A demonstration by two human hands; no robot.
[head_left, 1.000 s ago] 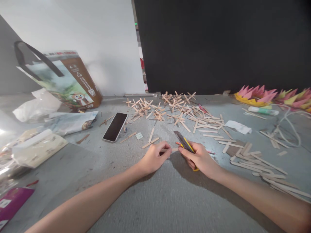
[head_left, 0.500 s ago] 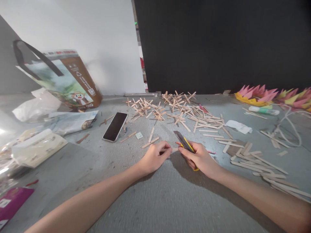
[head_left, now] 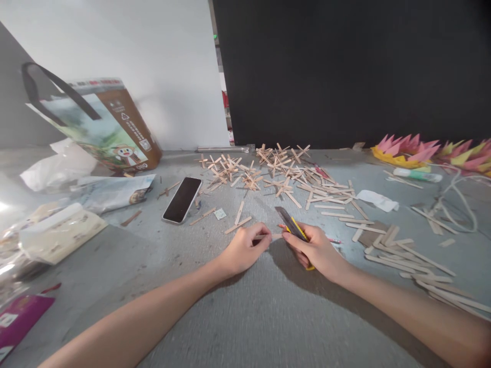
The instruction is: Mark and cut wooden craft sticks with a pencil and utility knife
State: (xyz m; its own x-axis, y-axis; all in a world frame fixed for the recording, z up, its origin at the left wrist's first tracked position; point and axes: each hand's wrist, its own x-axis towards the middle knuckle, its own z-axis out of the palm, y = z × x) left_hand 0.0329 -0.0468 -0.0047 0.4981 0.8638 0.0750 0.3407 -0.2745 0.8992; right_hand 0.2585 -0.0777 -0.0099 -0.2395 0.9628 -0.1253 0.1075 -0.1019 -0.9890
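Observation:
Between my two hands, low over the grey table (head_left: pixel 230 312), a flat wooden craft stick (head_left: pixel 276 236) spans from one set of fingertips to the other. My left hand (head_left: pixel 247 247) is closed, pinching the stick's left end. A yellow and black utility knife (head_left: pixel 297 229) lies in my closed right hand (head_left: pixel 315 250), its blade out and pointing up and to the left. The right fingertips also meet the stick's right end. Just beyond my left hand, two loose sticks (head_left: pixel 238 225) rest on the table.
Crossed stick pieces (head_left: pixel 249 176) are heaped at the back, with loose sticks (head_left: pixel 406 255) to the right. A phone (head_left: pixel 182 200) lies left of centre. A printed bag (head_left: pixel 111 125) and plastic packets (head_left: pixel 61 232) occupy the left. Pink-and-yellow paper crowns (head_left: pixel 404 151), a glue stick (head_left: pixel 418 175) and a white cable (head_left: pixel 456 197) are right.

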